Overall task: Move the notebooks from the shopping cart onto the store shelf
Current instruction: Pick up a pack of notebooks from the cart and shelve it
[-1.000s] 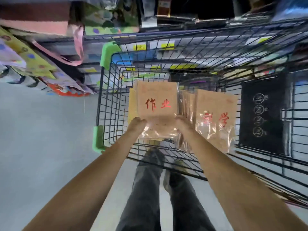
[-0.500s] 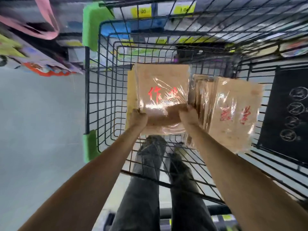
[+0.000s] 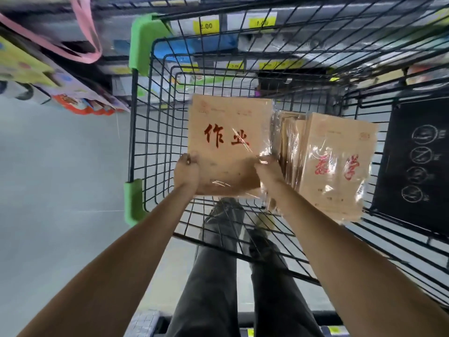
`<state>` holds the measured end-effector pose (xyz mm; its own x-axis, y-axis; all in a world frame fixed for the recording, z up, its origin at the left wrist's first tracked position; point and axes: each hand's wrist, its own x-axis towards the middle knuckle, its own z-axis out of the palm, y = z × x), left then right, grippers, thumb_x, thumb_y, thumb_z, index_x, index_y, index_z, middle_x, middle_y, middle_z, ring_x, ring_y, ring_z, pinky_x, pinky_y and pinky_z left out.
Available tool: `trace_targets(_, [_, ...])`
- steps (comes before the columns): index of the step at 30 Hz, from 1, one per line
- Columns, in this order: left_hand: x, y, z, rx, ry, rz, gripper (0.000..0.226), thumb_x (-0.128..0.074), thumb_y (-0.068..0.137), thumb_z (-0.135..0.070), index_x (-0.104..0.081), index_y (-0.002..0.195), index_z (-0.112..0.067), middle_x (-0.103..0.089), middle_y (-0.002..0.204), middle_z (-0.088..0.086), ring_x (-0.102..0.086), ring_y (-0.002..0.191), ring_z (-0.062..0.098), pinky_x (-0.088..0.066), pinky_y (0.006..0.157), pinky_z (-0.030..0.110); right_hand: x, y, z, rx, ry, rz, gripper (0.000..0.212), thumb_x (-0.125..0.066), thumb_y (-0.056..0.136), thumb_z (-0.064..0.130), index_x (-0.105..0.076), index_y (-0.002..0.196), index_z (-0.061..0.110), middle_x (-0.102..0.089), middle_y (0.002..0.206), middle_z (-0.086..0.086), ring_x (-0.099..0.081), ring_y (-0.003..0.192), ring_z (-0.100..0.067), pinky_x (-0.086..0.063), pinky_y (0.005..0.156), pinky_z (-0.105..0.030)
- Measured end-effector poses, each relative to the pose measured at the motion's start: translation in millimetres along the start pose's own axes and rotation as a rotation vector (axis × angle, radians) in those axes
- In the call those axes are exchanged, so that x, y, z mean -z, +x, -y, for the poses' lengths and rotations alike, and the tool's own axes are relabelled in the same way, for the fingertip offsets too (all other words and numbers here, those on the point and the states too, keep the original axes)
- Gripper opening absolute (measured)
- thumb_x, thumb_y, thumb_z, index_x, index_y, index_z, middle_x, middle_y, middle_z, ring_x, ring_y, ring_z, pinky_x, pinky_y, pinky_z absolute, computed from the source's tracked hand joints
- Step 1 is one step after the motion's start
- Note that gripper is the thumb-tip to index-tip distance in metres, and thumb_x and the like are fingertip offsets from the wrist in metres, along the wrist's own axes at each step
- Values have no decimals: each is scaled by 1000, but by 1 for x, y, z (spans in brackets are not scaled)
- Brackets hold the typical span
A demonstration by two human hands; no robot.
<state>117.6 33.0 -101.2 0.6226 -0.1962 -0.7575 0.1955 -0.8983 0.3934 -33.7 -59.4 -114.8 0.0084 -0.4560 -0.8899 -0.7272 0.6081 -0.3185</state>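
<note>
You grip a wrapped notebook pack (image 3: 229, 142) with your left hand (image 3: 186, 171) and right hand (image 3: 268, 171) inside the shopping cart (image 3: 145, 132); another pack (image 3: 337, 164) waits alongside, none visibly shelved yet.

I see a grey floor (image 3: 48, 190) that fills the left side of my view. Near its upper left edge there are colourful printed packs (image 3: 80, 105), and above them a pink strap (image 3: 85, 40) hangs in a loop. At the top, yellow price labels (image 3: 206, 26) show numbers; one reads 2.00. On the right is a black panel (image 3: 413, 166) with four white circle signs, one under the other. Low in the middle are two legs in dark grey trousers (image 3: 213, 276), with dark shoes (image 3: 224, 210) on the floor.
</note>
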Motion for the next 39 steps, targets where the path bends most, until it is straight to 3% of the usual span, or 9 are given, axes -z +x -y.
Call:
trace_targets(4, [2,-35,-18,35,-109,28,32,-35,102,-25,-52,124,-10,-58,118,15,-55,110,30,-45,86,32,26,-23,-2,26,46,50,35,-53,95,18,-50,129,15,-52,124,1,-50,117,-18,-39,94,-27])
trace_targets(8, [9,-59,-24,25,-77,118,38,-40,99,-11,-37,137,-12,-52,128,7,-51,115,24,-41,89,25,54,-41,2,122,40,46,46,-55,94,15,-43,139,14,-49,137,-6,-54,118,-24,-43,103,-35])
trace_targets(11, [14,-92,-30,7,-187,191,55,-48,96,-5,-25,144,-17,-41,141,9,-44,126,25,-41,100,32,81,-67,2,202,73,16,41,-55,92,10,-47,133,13,-53,130,-3,-55,106,-18,-46,89,-27])
trace_targets(15, [18,-133,-43,-30,-242,194,37,-48,95,-6,-45,130,-15,-49,133,10,-48,100,18,-43,55,22,113,-104,4,247,96,-4,33,-54,94,9,-54,127,13,-56,121,0,-57,97,-14,-48,74,-15])
trace_targets(17, [24,-153,-48,-63,-250,166,33,-46,95,-10,-51,128,-9,-51,133,14,-50,98,20,-42,56,23,129,-124,4,261,114,-5,25,-56,94,12,-59,118,18,-53,116,6,-55,93,-10,-47,55,-14])
trace_targets(23, [48,-223,-89,-190,-314,75,16,-46,93,-4,-59,92,-13,-59,105,12,-48,67,11,-44,54,23,183,-198,31,392,84,-19,13,-54,90,15,-56,79,21,-57,92,-3,-54,78,-18,-48,60,-24])
trace_targets(29, [84,-309,-141,-351,-443,146,22,-49,89,-8,-57,109,-4,-60,94,10,-58,73,20,-42,36,17,236,-279,62,454,205,-53,17,-56,83,1,-62,97,8,-55,92,-13,-55,75,-25,-52,56,-31])
trace_targets(35, [123,-406,-190,-593,-579,239,20,-40,92,-28,-55,87,-15,-64,94,11,-62,74,20,-42,59,26,306,-374,85,651,372,-73,24,-56,89,11,-62,112,4,-61,62,-10,-57,46,-18,-57,63,-35])
trace_targets(39, [150,-460,-216,-750,-610,244,33,-41,91,-36,-52,108,-11,-61,94,12,-61,83,24,-44,62,29,338,-442,102,801,495,-87,18,-49,92,14,-56,105,6,-57,67,-9,-57,40,-15,-46,39,-19])
